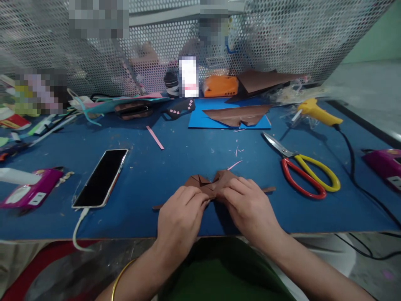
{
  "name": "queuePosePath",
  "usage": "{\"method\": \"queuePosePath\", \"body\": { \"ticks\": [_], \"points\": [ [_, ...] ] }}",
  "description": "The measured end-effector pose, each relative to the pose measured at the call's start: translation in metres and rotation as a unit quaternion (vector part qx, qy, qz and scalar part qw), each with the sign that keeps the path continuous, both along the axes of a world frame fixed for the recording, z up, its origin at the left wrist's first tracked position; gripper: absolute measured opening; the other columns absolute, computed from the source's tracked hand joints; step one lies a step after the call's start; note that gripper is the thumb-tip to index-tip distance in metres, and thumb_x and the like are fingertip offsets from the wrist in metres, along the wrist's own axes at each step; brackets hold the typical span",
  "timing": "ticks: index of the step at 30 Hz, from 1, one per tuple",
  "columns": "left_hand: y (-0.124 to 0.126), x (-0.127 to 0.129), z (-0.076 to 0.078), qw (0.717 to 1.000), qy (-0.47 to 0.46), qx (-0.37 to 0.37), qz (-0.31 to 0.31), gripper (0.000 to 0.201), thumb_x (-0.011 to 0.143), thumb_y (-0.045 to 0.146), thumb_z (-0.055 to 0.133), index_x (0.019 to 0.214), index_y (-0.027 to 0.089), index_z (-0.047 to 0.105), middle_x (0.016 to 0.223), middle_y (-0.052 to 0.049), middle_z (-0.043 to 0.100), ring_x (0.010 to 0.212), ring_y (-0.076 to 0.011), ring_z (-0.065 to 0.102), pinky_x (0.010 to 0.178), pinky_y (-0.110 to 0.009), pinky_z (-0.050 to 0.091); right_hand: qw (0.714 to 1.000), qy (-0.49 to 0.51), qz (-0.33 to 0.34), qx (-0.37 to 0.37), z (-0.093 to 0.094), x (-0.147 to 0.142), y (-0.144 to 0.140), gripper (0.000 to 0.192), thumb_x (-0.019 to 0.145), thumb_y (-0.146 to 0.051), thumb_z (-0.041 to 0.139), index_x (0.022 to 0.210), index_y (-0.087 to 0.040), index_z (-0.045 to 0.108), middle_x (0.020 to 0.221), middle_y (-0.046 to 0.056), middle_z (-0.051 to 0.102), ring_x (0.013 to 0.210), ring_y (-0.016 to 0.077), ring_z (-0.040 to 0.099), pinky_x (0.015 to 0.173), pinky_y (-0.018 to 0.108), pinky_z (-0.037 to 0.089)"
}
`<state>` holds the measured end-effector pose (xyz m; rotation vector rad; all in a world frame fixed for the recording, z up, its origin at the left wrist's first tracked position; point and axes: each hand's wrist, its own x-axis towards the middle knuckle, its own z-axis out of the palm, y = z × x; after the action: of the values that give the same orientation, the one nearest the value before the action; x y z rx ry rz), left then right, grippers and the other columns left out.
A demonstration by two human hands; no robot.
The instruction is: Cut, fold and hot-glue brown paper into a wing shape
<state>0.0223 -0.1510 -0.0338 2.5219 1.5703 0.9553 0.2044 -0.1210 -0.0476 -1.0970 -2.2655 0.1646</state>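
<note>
Blue bench [156, 175], cluttered at the edges, bare patch mid-front where the work sits. Behind it, a blue sheet [200, 119] with cut brown offcuts [238, 115] lying on top, so the cutting stage looks done, at least for this piece. Phone [102, 177] lies face up to the left, cable plugged in. Scissors [305, 169] lie part-open to the right, untouched; yellow glue gun [316, 112] is parked further back right, also out of hand.

Brown paper bow [208, 182] sits at the front centre of the bench, right at the fingertips. Both loops appear already folded, and a thin brown strip [269, 190] pokes out either side. Left hand [180, 219] and right hand [247, 209] both have fingers curled and pinch the bow's middle, knuckles nearly touching. Fingers cover the centre, so I can't tell if the knot is wrapped yet, probably not. My read: shaping mostly done, centre fastening left.
</note>
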Motion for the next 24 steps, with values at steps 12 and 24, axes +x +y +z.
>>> {"method": "queuePosePath", "body": {
  "ticks": [12, 24],
  "points": [
    [0.012, -0.002, 0.004, 0.989, -0.056, -0.130, 0.053, 0.018, 0.093, 0.019, 0.056, 0.077, 0.021, 0.066, 0.081, -0.001, 0.063, 0.079, -0.0178, 0.060, 0.068, -0.031, 0.046, 0.980, 0.007, -0.023, -0.197, 0.016, -0.003, 0.014, 0.020, 0.086, -0.007, 0.056, 0.077, -0.021, 0.067, 0.081, 0.002, 0.064, 0.078, 0.0178, 0.056, 0.066, 0.032, 0.028],
    [0.019, 0.000, 0.003, 0.986, -0.025, -0.148, 0.070, 0.014, 0.089, 0.019, 0.061, 0.075, 0.020, 0.062, 0.081, -0.001, 0.062, 0.079, -0.0201, 0.057, 0.068, -0.035, 0.041, 0.967, 0.017, -0.046, -0.251, 0.022, -0.006, 0.022, 0.021, 0.076, 0.000, 0.055, 0.079, -0.020, 0.054, 0.075, -0.003, 0.067, 0.070, 0.0156, 0.058, 0.072, 0.033, 0.033]
  ]
}}
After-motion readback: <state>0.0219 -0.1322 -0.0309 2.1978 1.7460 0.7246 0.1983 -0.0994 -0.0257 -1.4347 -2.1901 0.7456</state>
